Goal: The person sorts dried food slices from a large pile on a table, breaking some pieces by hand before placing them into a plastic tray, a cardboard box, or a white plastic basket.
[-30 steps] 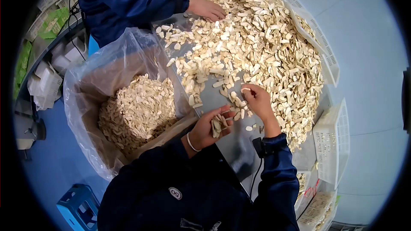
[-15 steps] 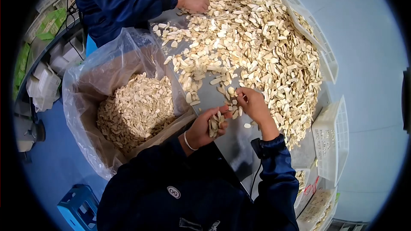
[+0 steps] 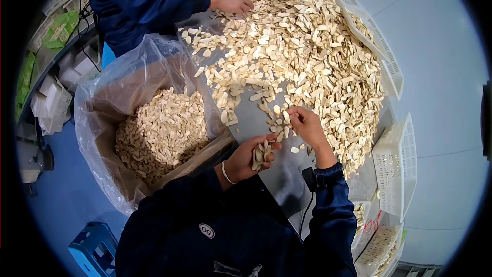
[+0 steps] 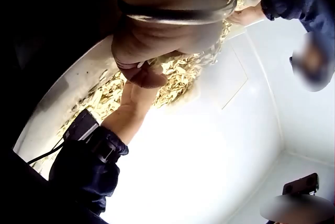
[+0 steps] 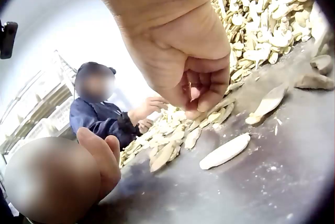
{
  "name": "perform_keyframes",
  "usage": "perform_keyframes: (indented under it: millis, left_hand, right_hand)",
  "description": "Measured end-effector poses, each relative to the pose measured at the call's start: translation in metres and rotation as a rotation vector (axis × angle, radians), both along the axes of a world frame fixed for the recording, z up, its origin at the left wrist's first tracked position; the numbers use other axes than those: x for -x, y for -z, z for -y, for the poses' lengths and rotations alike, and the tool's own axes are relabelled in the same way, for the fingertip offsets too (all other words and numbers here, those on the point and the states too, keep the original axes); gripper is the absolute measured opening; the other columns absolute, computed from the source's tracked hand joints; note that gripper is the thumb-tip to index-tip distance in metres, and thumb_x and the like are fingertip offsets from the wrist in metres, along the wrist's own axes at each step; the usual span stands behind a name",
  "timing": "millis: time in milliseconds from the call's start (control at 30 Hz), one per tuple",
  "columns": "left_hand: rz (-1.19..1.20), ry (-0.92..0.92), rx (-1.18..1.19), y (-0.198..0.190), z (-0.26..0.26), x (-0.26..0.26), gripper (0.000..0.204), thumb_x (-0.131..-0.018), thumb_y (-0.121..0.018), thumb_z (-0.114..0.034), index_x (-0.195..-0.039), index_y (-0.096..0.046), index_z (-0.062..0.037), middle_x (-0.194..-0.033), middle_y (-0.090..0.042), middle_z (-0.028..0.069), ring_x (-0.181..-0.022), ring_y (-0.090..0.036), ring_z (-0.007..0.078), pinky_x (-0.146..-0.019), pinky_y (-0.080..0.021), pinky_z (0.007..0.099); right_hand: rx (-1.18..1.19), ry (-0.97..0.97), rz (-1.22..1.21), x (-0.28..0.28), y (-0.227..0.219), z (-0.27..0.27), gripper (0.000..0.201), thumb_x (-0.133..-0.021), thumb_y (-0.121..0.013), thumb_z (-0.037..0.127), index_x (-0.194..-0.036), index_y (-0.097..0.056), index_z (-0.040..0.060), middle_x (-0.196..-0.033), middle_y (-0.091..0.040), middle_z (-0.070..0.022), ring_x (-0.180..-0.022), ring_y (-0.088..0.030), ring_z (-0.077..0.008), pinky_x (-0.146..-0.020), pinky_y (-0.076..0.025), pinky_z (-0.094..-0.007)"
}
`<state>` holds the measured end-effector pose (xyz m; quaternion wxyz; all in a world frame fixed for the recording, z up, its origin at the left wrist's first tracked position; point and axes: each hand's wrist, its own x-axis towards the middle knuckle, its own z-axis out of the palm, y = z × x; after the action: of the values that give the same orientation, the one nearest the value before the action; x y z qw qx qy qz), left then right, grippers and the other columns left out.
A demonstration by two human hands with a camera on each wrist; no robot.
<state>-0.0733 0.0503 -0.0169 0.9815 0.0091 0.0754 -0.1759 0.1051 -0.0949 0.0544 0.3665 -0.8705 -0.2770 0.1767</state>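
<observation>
Far left to near right.

Bag [image 3: 95, 138]: clear, its mouth gaping beside the table's left edge, a heap [image 3: 161, 133] of pale slices inside. Limp wall; could fold inward and deflect anything dropped at the rim.

Second person's hand [image 3: 230, 2], far side, at the pile's left end. Risk judged low: well apart from the near pair.

Left hand [image 3: 245, 161]: fingers curled round a small stack of slices [image 3: 262, 155], palm partly up, near the table edge. Stack looks loose and uneven. If overfilled or tipped, likely to shed pieces, some perhaps into the gap between bag and table.

Table [image 3: 250, 117]: bare metal patch between hands and pile. A stray slice [image 3: 294, 150] lies there; a sleeve could sweep it off.

Cable [image 3: 306, 213] hangs from the right wrist past the near edge; might snag on a long reach.

Right hand [image 3: 309, 127]: fingers bent in, thumb and fingertip close together at the pile's near fringe. Cannot tell whether a slice is pinched. Thin pieces overlap there, so a doubled pick seems possible.

Pile [image 3: 328, 56]: broad, far right; digging low might start a slide.
</observation>
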Motion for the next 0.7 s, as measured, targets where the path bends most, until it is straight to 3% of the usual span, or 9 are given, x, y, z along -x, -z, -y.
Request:
perform_keyframes:
  millis: [100, 200, 300, 400, 500, 600, 700]
  left_hand:
    - [-0.008, -0.007, -0.011, 0.0, 0.001, 0.0, 0.04, -0.105, -0.042, -0.03, -0.138, -0.053, -0.0096, -0.117, -0.062, 0.0091, -0.081, -0.053, 0.0162, -0.064, -0.045, 0.0267]
    - [-0.005, -0.009, -0.017, -0.001, 0.001, 0.0, 0.039, -0.106, -0.041, -0.03, -0.138, -0.053, -0.0097, -0.117, -0.062, 0.0087, -0.08, -0.053, 0.0161, -0.064, -0.045, 0.0268]
    - [0.001, -0.014, -0.016, -0.001, 0.001, 0.0, 0.039, -0.106, -0.042, -0.03, -0.137, -0.053, -0.0093, -0.116, -0.062, 0.0084, -0.08, -0.053, 0.0159, -0.064, -0.045, 0.0267]
    - [0.022, -0.019, -0.002, 0.001, 0.002, -0.001, 0.039, -0.106, -0.042, -0.03, -0.136, -0.053, -0.0086, -0.116, -0.062, 0.0083, -0.081, -0.053, 0.0159, -0.064, -0.045, 0.0263]
    - [0.062, 0.024, 0.05, 0.002, 0.0, -0.001, 0.03, -0.106, -0.044, -0.026, -0.13, -0.054, -0.0106, -0.11, -0.065, 0.0075, -0.08, -0.061, 0.0157, -0.064, -0.049, 0.0274]
    - [0.024, 0.162, 0.141, 0.004, 0.005, 0.001, 0.025, -0.106, -0.046, -0.026, -0.124, -0.054, -0.0123, -0.105, -0.067, 0.0071, -0.077, -0.061, 0.0152, -0.062, -0.049, 0.0268]
    - [0.02, 0.255, 0.138, 0.003, 0.014, 0.003, 0.02, -0.105, -0.048, -0.026, -0.12, -0.053, -0.0141, -0.103, -0.068, 0.0076, -0.075, -0.061, 0.0156, -0.06, -0.049, 0.0266]
  right_hand:
    - [0.133, 0.009, 0.119, 0.005, -0.011, -0.003, 0.015, -0.093, -0.061, 0.006, -0.105, -0.069, 0.0026, -0.076, -0.066, -0.0111, -0.067, -0.064, -0.0208, -0.064, -0.051, -0.032]
    - [0.06, -0.053, 0.421, -0.001, 0.002, 0.003, 0.015, -0.091, -0.062, 0.005, -0.104, -0.069, 0.0039, -0.089, -0.069, -0.0175, -0.078, -0.067, -0.0342, -0.071, -0.054, -0.0397]
    - [0.091, -0.082, 0.509, 0.002, -0.001, 0.002, 0.015, -0.09, -0.061, 0.004, -0.102, -0.07, 0.0045, -0.096, -0.069, -0.0191, -0.086, -0.066, -0.0395, -0.077, -0.054, -0.0448]
    - [0.209, -0.102, 0.611, 0.002, -0.009, 0.003, 0.016, -0.09, -0.061, 0.004, -0.104, -0.068, 0.0044, -0.096, -0.069, -0.019, -0.084, -0.067, -0.0386, -0.076, -0.054, -0.0455]
    - [0.503, -0.043, 0.604, -0.003, -0.003, 0.009, 0.021, -0.09, -0.059, 0.002, -0.109, -0.067, 0.0041, -0.094, -0.07, -0.0174, -0.08, -0.068, -0.0361, -0.073, -0.055, -0.042]
    - [0.114, -0.068, 0.017, 0.002, -0.014, 0.005, 0.028, -0.092, -0.055, -0.004, -0.117, -0.066, 0.0026, -0.09, -0.069, -0.0105, -0.079, -0.069, -0.0226, -0.072, -0.054, -0.0314]
    - [0.009, -0.001, 0.137, -0.002, -0.02, 0.005, 0.03, -0.092, -0.053, -0.006, -0.118, -0.065, 0.0014, -0.088, -0.067, -0.0064, -0.079, -0.067, -0.0153, -0.072, -0.053, -0.0275]
